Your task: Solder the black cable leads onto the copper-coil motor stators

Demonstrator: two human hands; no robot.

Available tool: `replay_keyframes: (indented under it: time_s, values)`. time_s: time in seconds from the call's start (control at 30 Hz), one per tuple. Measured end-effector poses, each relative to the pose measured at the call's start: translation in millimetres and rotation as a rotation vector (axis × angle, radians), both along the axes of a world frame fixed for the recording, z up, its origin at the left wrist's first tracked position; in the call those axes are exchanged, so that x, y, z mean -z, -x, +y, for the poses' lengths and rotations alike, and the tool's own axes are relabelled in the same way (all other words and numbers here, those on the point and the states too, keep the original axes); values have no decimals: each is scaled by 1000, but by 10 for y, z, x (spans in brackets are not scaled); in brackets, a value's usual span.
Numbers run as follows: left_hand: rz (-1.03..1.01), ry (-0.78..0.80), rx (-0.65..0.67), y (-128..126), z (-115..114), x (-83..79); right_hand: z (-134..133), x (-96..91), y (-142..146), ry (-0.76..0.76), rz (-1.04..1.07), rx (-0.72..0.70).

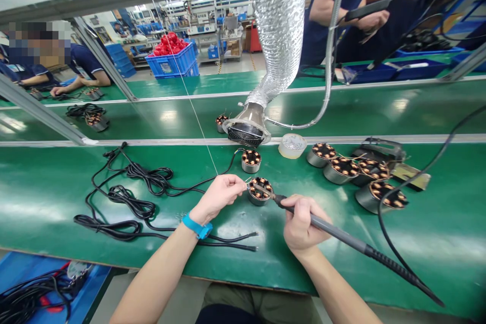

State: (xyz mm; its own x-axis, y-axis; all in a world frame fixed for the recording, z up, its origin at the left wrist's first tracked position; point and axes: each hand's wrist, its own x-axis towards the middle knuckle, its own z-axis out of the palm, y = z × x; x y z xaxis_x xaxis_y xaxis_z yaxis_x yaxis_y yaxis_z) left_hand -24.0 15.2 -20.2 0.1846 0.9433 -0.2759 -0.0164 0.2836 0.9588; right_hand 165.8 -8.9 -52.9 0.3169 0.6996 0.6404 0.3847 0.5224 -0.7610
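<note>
My right hand [306,223] is wrapped round the handle of a soldering iron [337,235]. The iron's tip reaches the copper coils of a motor stator [260,192] on the green bench. On the other side my left hand [226,190], with a blue wristband [197,226], is closed in a pinch at the stator's edge. Thin solder wire [192,104] runs down from above into these fingers, and a short end sticks out toward the coils. Just behind, a second stator [251,161] has a black cable joined to it.
Coiled black cables [131,202] lie left. Several stators [341,169] stand right, near a dark stand [379,149] and a tape roll [292,146]. A fume extractor hose [279,25] hangs overhead. Co-workers' arms [326,5] show across the bench. A blue bin [91,288] holds cables.
</note>
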Motion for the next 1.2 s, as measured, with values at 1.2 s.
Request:
replay_keyframes:
  time_s: [1.2]
  values:
    - [-29, -12, 190, 197, 96, 68, 7, 9, -22, 17, -34, -1]
